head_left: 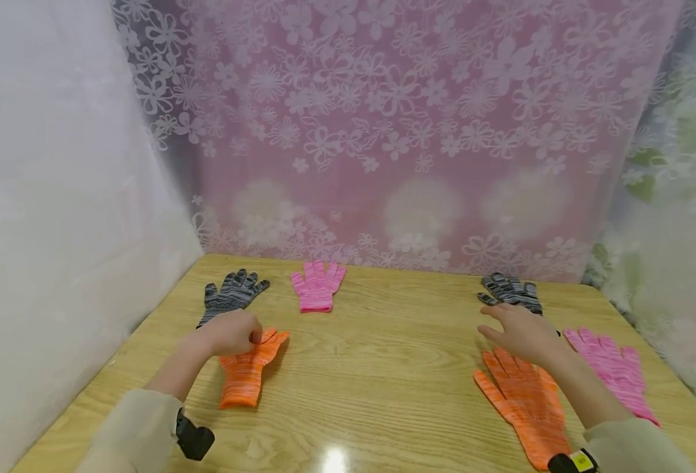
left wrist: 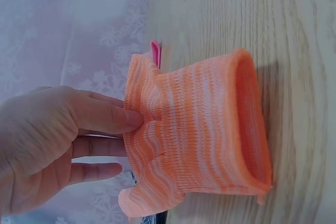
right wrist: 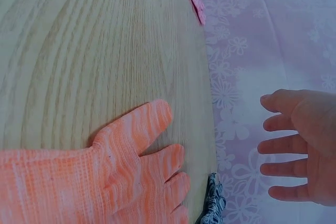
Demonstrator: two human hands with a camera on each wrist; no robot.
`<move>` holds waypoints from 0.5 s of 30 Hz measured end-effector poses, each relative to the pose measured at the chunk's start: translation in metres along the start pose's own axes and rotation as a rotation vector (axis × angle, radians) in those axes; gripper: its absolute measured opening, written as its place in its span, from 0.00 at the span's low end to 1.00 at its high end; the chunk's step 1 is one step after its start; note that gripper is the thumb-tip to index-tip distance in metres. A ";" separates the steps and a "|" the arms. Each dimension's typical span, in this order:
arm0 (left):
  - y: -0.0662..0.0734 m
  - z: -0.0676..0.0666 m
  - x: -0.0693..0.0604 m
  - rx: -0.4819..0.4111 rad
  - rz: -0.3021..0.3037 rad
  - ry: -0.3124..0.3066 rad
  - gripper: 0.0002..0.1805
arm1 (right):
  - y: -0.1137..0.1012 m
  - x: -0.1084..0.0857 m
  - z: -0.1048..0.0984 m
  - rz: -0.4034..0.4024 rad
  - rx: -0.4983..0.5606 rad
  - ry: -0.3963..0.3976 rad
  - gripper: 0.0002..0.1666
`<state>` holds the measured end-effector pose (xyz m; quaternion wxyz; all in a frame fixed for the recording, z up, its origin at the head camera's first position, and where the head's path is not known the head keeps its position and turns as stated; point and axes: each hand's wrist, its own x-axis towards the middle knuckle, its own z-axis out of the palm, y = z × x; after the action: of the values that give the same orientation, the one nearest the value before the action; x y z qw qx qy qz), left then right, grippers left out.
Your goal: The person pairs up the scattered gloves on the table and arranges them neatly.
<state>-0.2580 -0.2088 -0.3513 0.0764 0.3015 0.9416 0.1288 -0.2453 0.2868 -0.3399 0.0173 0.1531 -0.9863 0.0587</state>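
left hand (head_left: 234,330): clamped on an orange glove (head_left: 243,382). right hand (head_left: 522,334): fingers apart, second orange glove (head_left: 528,407) near it.

Left orange glove (left wrist: 205,129), pinched in left fingers (left wrist: 100,146): knit cloth, matt, ribbed. Right orange glove (head_left: 528,410), this side of right fingers (right wrist: 283,145): same knit, matt. Left grey glove (head_left: 230,293) and right grey glove (head_left: 513,292), past either set of fingers: matt knit, rough-looking. Far pink glove (head_left: 317,286), beyond and between both sets; near pink glove (head_left: 614,368), right of right fingers: matt knit. Table (head_left: 371,368) under fingers: wood-grain, smooth, semi-gloss, one glare spot. Backdrop (head_left: 348,131) beyond fingers: thin sheet, soft sheen, cloth or plastic unclear.
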 end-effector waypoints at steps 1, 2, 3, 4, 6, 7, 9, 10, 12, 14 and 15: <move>0.002 -0.002 -0.003 0.003 0.000 -0.001 0.20 | 0.000 -0.002 -0.001 -0.002 -0.002 -0.001 0.34; 0.003 -0.003 -0.005 0.005 0.000 -0.002 0.19 | 0.001 -0.004 -0.002 -0.005 0.000 -0.001 0.34; 0.004 -0.004 -0.008 0.006 0.001 -0.002 0.18 | 0.001 -0.005 -0.002 -0.011 0.001 0.000 0.33; 0.005 -0.005 -0.010 0.004 0.005 -0.003 0.17 | 0.002 -0.007 -0.003 -0.019 0.003 0.007 0.31; 0.006 -0.005 -0.012 -0.006 0.005 -0.009 0.17 | 0.003 -0.010 -0.005 -0.031 -0.003 0.012 0.29; 0.005 -0.005 -0.013 -0.007 0.004 -0.006 0.16 | 0.005 -0.011 -0.007 -0.037 -0.003 0.014 0.28; 0.003 -0.003 -0.012 -0.006 -0.005 -0.009 0.15 | 0.008 -0.015 -0.008 -0.041 -0.002 0.012 0.26; 0.003 -0.001 -0.010 -0.008 -0.012 -0.012 0.15 | 0.010 -0.017 -0.009 -0.039 -0.003 0.007 0.26; 0.002 0.002 -0.008 -0.012 -0.029 -0.020 0.15 | 0.013 -0.022 -0.010 -0.024 -0.003 -0.016 0.26; 0.001 0.006 -0.005 -0.011 -0.035 -0.029 0.15 | 0.017 -0.026 -0.010 -0.004 0.012 -0.050 0.25; 0.001 0.007 -0.004 -0.010 -0.033 -0.034 0.15 | 0.019 -0.029 -0.010 0.007 0.018 -0.069 0.25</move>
<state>-0.2532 -0.2091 -0.3579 0.0959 0.2876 0.9444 0.1270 -0.2235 0.3141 -0.3339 -0.0182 0.1517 -0.9863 0.0622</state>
